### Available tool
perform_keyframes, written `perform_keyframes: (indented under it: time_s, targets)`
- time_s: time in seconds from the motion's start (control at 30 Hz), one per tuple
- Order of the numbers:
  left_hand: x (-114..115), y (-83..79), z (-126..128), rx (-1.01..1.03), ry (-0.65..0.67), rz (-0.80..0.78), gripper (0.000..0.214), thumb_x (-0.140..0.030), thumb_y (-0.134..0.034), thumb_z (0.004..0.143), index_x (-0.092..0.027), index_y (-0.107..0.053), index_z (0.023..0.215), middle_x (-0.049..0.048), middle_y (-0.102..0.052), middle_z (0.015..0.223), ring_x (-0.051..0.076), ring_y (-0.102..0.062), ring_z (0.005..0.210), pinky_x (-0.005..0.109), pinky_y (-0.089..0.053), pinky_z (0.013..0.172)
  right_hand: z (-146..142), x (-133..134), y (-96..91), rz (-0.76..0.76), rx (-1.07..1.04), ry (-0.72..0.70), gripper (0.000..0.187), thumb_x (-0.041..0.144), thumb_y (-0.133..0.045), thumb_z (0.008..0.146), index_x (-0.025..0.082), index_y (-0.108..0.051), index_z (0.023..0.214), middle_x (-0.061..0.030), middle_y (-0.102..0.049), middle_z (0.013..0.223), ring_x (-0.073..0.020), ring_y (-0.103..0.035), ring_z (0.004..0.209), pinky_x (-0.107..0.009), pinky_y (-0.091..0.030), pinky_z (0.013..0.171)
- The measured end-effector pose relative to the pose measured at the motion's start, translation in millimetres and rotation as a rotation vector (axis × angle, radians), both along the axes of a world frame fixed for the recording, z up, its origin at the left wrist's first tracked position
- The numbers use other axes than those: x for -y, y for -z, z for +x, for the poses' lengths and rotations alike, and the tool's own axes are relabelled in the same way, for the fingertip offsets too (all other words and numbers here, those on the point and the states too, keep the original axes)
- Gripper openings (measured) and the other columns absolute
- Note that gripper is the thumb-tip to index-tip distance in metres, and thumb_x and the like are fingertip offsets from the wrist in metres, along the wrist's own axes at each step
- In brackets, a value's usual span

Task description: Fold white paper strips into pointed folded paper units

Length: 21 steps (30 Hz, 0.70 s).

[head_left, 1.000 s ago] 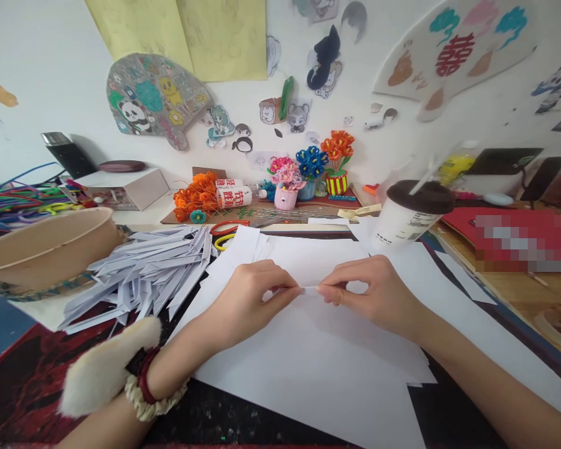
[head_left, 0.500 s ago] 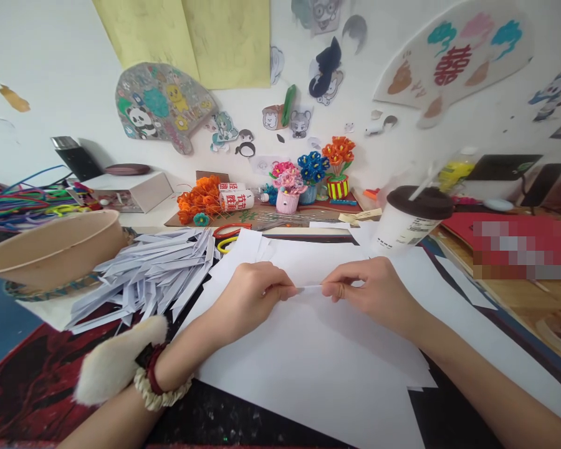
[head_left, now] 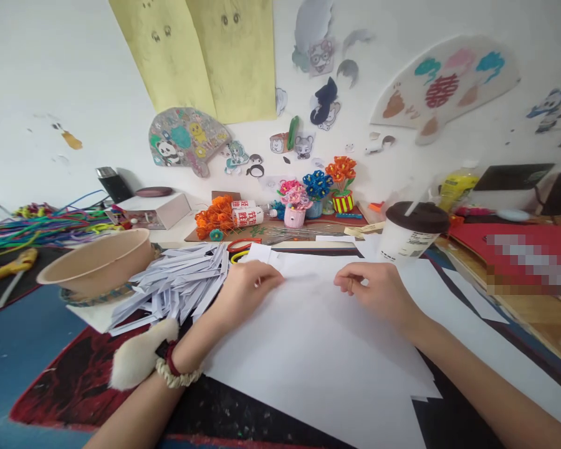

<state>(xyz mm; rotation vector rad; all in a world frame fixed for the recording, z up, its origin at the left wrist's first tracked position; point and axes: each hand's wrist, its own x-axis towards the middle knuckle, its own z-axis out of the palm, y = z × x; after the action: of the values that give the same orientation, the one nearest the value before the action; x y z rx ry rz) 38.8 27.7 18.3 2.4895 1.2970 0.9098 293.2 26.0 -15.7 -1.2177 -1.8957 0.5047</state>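
My left hand [head_left: 247, 290] is over the white paper sheets [head_left: 318, 355], thumb and fingertips pinched together. Opposite it, my right hand [head_left: 378, 290] has its fingers curled in and the thumb close against them. A gap lies between the two hands, with a faint grey shadow on the paper there. Whether either pinch holds a thin strip of paper I cannot make out, white against white. Beside my left hand is a heap of folded white paper strips [head_left: 180, 280]. A scrunchie [head_left: 177, 377] and a fluffy white band piece [head_left: 143, 358] sit at my left wrist.
A beige bowl [head_left: 98, 262] stands left of the strips. At the back are scissors [head_left: 243, 245] and pots of craft flowers [head_left: 294, 215]. A lidded drink cup [head_left: 409, 234] with a straw stands behind my right hand. A red folder [head_left: 477, 237] lies right.
My hands have moved apart; the thin white folded paper strip stretched between them earlier no longer shows. The view has shifted left and up, bringing more of the blue mat into sight.
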Motion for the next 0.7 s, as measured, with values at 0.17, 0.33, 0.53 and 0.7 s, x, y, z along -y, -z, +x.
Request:
perform_keyframes:
  time_s: [0.17, 0.33, 0.53, 0.7]
  targets:
    - [-1, -38.4, -66, -0.129, -0.636, 0.298, 0.025, -0.037, -0.053, 0.089, -0.019, -0.071, 0.09, 0.0068, -0.072, 0.088, 0.022, -0.063, 0.076, 0.034, -0.048, 0.071, -1, -1, 1.4, -0.018, 0.155, -0.016, 0.022, 0.024, -0.054, 0.083, 0.02, -0.069, 0.068, -0.0012, -0.071, 0.066, -0.0171, -0.062, 0.059, -0.03, -0.048, 0.057]
    - [18, -47.1, -91, -0.628, -1.008, 0.378, 0.038, -0.032, -0.043, 0.09, -0.006, -0.062, 0.112, 0.0246, -0.063, 0.11, 0.042, -0.053, 0.102, 0.049, -0.045, 0.074, -7, 6, -2.5, -0.013, 0.217, -0.072, 0.026, 0.022, -0.049, 0.086, 0.02, -0.071, 0.072, -0.0028, -0.073, 0.072, -0.0181, -0.064, 0.063, -0.031, -0.047, 0.06]
    - [7, -17.3, -19, -0.701, -0.601, 0.2, 0.026, -0.026, -0.046, 0.091, -0.012, -0.066, 0.1, 0.0174, -0.067, 0.1, 0.034, -0.057, 0.098, 0.044, -0.042, 0.081, -6, 7, -7.0, -0.034, 0.267, -0.107, 0.024, 0.018, -0.051, 0.085, 0.02, -0.07, 0.071, -0.0015, -0.074, 0.076, -0.0182, -0.065, 0.07, -0.03, -0.046, 0.064]
    - [-25, 1.7, 9, -0.684, -0.614, 0.097, 0.034, -0.038, -0.052, 0.09, -0.011, -0.069, 0.079, 0.021, -0.068, 0.088, 0.035, -0.059, 0.091, 0.044, -0.04, 0.076, -5, 8, -8.4, -0.03, 0.277, -0.132, 0.024, 0.019, -0.05, 0.086, 0.02, -0.07, 0.072, -0.0013, -0.073, 0.076, -0.0177, -0.065, 0.069, -0.029, -0.044, 0.062]
